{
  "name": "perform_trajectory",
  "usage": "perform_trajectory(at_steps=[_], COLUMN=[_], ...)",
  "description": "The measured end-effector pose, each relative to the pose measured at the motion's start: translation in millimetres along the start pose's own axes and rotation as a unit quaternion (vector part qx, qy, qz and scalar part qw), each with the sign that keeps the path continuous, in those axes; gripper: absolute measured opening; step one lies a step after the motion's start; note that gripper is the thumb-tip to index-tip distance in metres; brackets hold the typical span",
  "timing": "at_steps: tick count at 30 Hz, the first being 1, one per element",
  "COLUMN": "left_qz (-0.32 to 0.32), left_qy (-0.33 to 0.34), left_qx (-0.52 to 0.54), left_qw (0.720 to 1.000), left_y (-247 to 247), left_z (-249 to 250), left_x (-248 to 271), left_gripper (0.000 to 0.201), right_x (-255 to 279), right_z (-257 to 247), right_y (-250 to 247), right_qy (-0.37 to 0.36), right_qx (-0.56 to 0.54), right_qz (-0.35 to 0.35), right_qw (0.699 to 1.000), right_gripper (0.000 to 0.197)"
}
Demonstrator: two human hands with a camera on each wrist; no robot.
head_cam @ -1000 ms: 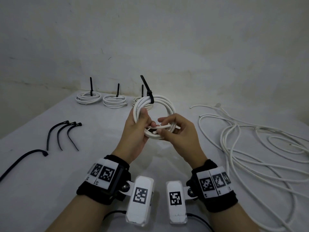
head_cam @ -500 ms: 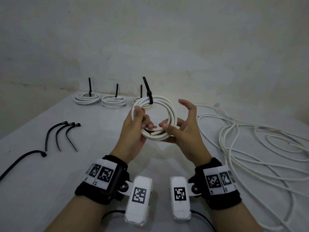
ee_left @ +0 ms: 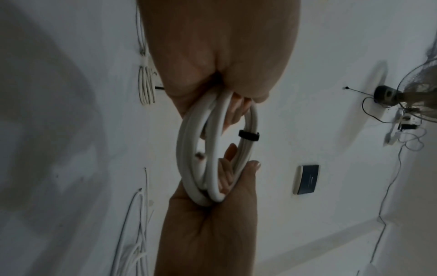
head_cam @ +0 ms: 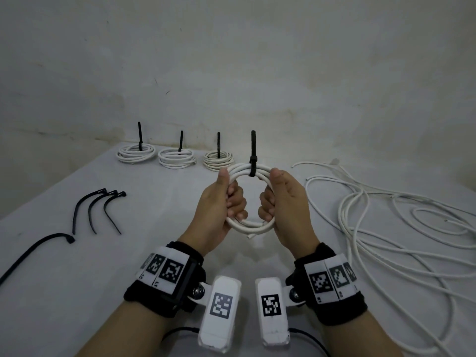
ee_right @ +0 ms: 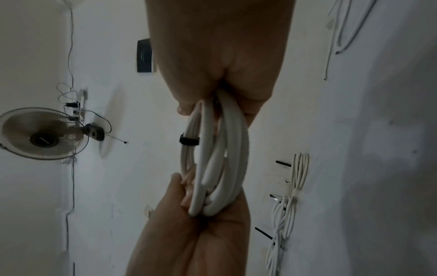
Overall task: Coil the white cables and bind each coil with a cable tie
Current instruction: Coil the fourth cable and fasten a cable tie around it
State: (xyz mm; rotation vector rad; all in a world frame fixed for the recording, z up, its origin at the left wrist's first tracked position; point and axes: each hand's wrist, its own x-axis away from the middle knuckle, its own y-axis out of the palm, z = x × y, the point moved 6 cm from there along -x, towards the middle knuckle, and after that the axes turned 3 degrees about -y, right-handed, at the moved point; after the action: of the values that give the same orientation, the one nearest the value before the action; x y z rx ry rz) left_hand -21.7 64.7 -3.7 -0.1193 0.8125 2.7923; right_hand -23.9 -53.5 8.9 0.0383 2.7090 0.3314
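Both hands now grip the tied coil [head_cam: 249,199] by its sides and hold it upright above the table [head_cam: 64,292], where a second ago the right hand [head_cam: 286,204] was tucking a loose end in at the bottom and then let go with fingers spread. The left hand [head_cam: 219,204] has its fingers curled through the ring, as does the right. The tie [head_cam: 253,161] cinches the top, tail pointing up. This coil looks finished and ready to join the three bound coils [head_cam: 177,157] at the back; loose cable [head_cam: 386,228] at right remains to be wound, with spare ties [head_cam: 100,210] waiting at left.
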Motion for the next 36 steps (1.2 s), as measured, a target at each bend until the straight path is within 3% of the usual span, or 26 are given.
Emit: perform_trajectory(at_steps=[4, 6, 9, 13, 17, 19, 22, 24, 26, 28, 30, 36], left_qz=[0.000, 0.021, 0.048, 0.011, -0.012, 0.038, 0.166, 0.201, 0.154, 0.088, 0.060, 0.059], left_qy=[0.012, 0.049, 0.076, 0.077, 0.160, 0.229, 0.316, 0.268, 0.152, 0.045, 0.004, -0.013], left_qx=[-0.028, -0.093, -0.208, -0.339, -0.463, -0.484, -0.444, -0.413, -0.363, -0.279, -0.220, -0.094], left_qw=[1.000, 0.994, 0.974, 0.938, 0.872, 0.844, 0.822, 0.847, 0.906, 0.955, 0.974, 0.994], left_y=[2.7, 0.7, -4.3, -4.8, 0.4, -1.7, -19.5, -33.7, -38.2, -30.8, -24.8, -21.6], left_z=[1.1, 6.1, 10.7, 8.6, 16.2, 27.6, 53.2, 56.6, 44.1, 26.3, 16.8, 10.3], left_x=[1.6, 3.2, 4.7, 2.8, 0.2, 3.8, 13.6, 10.3, 1.0, -2.3, -1.9, -4.4], left_gripper=[0.043, 0.041, 0.044, 0.028, 0.030, 0.026, 0.020, 0.019, 0.016, 0.027, 0.031, 0.026], right_x=[-2.2, -3.4, -2.0, 4.9, 4.7, 3.9, 1.0, -0.8, -2.0, -3.1, -3.5, -4.2], right_z=[-5.2, -8.0, -7.8, 6.9, 9.6, 10.7, 8.2, 6.0, 5.4, 7.7, 10.9, 15.0], right_y=[-7.8, -11.2, -7.3, 15.0, 11.5, 7.3, 3.1, 2.2, 2.3, 2.0, 1.0, -0.5], right_qy=[-0.037, -0.071, -0.072, -0.015, -0.043, -0.023, 0.017, 0.039, 0.057, 0.065, 0.069, 0.059], right_qx=[0.097, 0.208, 0.300, 0.238, 0.217, 0.163, 0.066, 0.005, -0.041, -0.061, -0.057, -0.037], right_qz=[0.018, 0.025, -0.006, -0.098, -0.058, -0.044, -0.041, -0.060, -0.069, -0.067, -0.058, -0.030], right_qw=[0.994, 0.975, 0.951, 0.966, 0.973, 0.985, 0.997, 0.997, 0.995, 0.994, 0.994, 0.997], right_gripper=[0.023, 0.012, 0.017, 0.033, 0.024, 0.020, 0.016, 0.019, 0.022, 0.023, 0.022, 0.017])
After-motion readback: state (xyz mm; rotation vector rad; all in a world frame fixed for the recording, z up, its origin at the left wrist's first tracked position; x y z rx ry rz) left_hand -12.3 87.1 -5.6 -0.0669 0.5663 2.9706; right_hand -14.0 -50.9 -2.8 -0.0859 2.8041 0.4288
